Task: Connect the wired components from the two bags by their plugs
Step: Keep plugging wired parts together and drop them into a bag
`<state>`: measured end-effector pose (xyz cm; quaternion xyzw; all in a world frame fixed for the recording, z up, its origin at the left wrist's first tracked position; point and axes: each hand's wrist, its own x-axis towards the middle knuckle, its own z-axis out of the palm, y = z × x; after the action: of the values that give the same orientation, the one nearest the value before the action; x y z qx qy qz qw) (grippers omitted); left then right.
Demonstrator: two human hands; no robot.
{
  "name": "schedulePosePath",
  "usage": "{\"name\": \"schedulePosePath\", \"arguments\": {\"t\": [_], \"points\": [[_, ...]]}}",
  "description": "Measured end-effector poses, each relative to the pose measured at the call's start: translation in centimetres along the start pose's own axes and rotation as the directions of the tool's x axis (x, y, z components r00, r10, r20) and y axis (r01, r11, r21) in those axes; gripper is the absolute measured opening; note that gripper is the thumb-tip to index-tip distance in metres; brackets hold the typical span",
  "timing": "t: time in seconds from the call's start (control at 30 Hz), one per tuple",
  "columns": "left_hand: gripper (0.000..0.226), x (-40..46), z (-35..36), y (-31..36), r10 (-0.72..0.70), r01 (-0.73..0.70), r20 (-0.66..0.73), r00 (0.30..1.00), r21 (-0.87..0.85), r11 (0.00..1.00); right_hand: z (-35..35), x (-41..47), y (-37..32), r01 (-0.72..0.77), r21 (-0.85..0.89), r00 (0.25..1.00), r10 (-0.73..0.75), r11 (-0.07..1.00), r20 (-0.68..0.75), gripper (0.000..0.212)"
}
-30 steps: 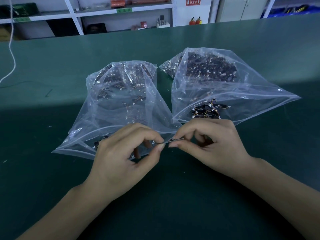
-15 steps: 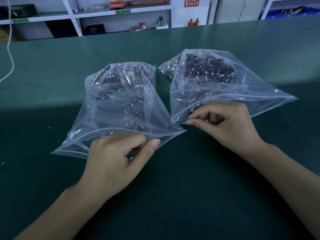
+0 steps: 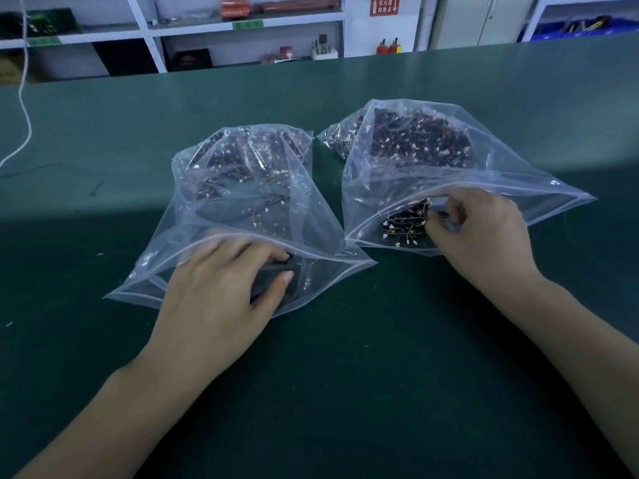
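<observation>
Two clear plastic bags lie side by side on the green table, both full of small dark wired components with white plugs. My left hand reaches into the mouth of the left bag. Its thumb and fingers curl round a dark component just inside the opening. My right hand is in the mouth of the right bag. Its curled fingertips pinch at the pile of components there; the exact piece is blurred.
The green table stretches wide in front of and behind the bags. A white cord hangs at the far left. White shelves with boxes and tools stand beyond the table's far edge.
A second ago both hands pinched a small piece together between the bags. They have since parted, and each hand has gone into the mouth of its own bag.
</observation>
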<state>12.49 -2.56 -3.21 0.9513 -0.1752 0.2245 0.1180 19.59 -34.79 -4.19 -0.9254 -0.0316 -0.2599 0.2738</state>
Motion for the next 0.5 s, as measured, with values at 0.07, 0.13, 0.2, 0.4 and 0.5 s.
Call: {"name": "schedulePosePath", "arguments": {"t": [0.07, 0.13, 0.2, 0.4, 0.5], "points": [[0.024, 0.0, -0.1, -0.2, -0.037, 0.032, 0.067, 0.997, 0.075, 0.997, -0.4, 0.0, -0.8, -0.014, 0.048, 0.999, 0.012, 0.999, 0.043, 0.034], [0.028, 0.1, -0.1, -0.2, -0.071, 0.057, 0.111, 0.991, 0.121, 0.991, -0.5, -0.4, -1.4, -0.023, 0.112, 0.998, 0.016, 0.993, 0.065, 0.033], [0.031, 0.0, -0.1, -0.3, -0.096, 0.076, 0.146, 0.985, 0.135, 0.988, -0.4, -0.8, -1.6, -0.009, 0.143, 0.998, 0.0, 0.99, 0.068, 0.011], [0.03, -0.1, 0.1, -0.2, -0.056, 0.047, 0.161, 0.985, 0.063, 0.997, 0.0, -1.4, -2.1, 0.048, 0.229, 0.997, -0.06, 0.972, 0.048, 0.046], [0.018, -0.1, -0.1, -0.2, -0.017, 0.012, 0.064, 0.998, 0.073, 0.997, 0.0, -1.9, -2.7, 0.088, 0.266, 0.994, -0.103, 0.96, 0.042, 0.048]]}}
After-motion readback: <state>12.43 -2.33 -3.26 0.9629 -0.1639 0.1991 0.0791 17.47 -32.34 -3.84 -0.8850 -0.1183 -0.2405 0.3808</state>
